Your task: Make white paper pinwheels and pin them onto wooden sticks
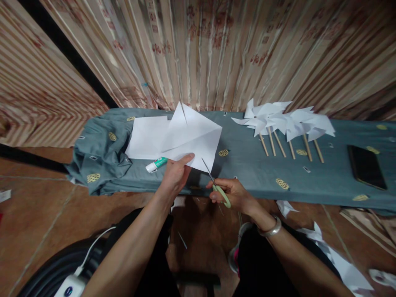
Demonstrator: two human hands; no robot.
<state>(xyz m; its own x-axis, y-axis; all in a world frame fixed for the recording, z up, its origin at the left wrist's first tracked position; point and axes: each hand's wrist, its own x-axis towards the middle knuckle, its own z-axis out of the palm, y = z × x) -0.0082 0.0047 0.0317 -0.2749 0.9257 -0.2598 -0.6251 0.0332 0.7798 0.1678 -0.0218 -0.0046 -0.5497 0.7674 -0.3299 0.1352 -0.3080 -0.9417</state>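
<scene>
My left hand (177, 174) pinches the lower edge of a white paper square (194, 134), thumb on top. The square is turned like a diamond, with a slit running in from its top corner and a crease across it. In my right hand (232, 192) is a pair of scissors (221, 195) with pale green handles; one blade lies over the paper near its bottom corner, the other is mostly hidden. More white paper (145, 136) lies to the left, partly under the square. A green and white glue stick (156, 164) rests just left of my left hand.
Several white paper pinwheels (297, 121) on wooden sticks lie in a row on the grey-green cloth (247, 177), right of centre. A black phone (366, 167) lies at the right. Paper scraps (346, 268) are on the floor. Pleated curtains (198, 53) hang behind.
</scene>
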